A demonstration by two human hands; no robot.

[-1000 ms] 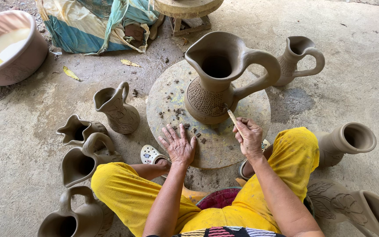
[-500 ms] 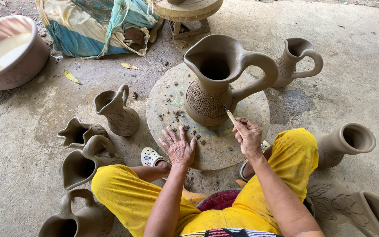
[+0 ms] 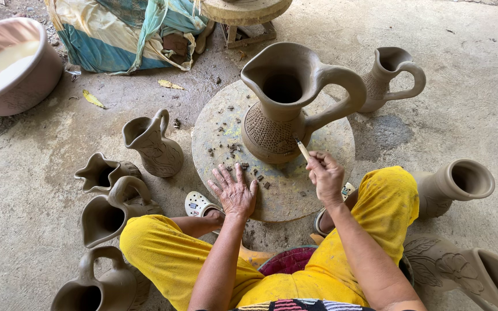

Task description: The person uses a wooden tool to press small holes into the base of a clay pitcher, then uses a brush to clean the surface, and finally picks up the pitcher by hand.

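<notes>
carving in hand: right hand [image 3: 325, 175] pinches a slim stick tool [image 3: 302, 150] against the clay pitcher [image 3: 286, 101] standing on the round turntable [image 3: 324, 144]; left hand [image 3: 234, 190], fingers spread wide, rests flat there, likely ready to rotate it.

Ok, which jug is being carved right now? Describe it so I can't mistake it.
Find the round stone slab before the seated person. The large clay jug stands alone on it, biggest of all, with a dotted band around its belly.
</notes>
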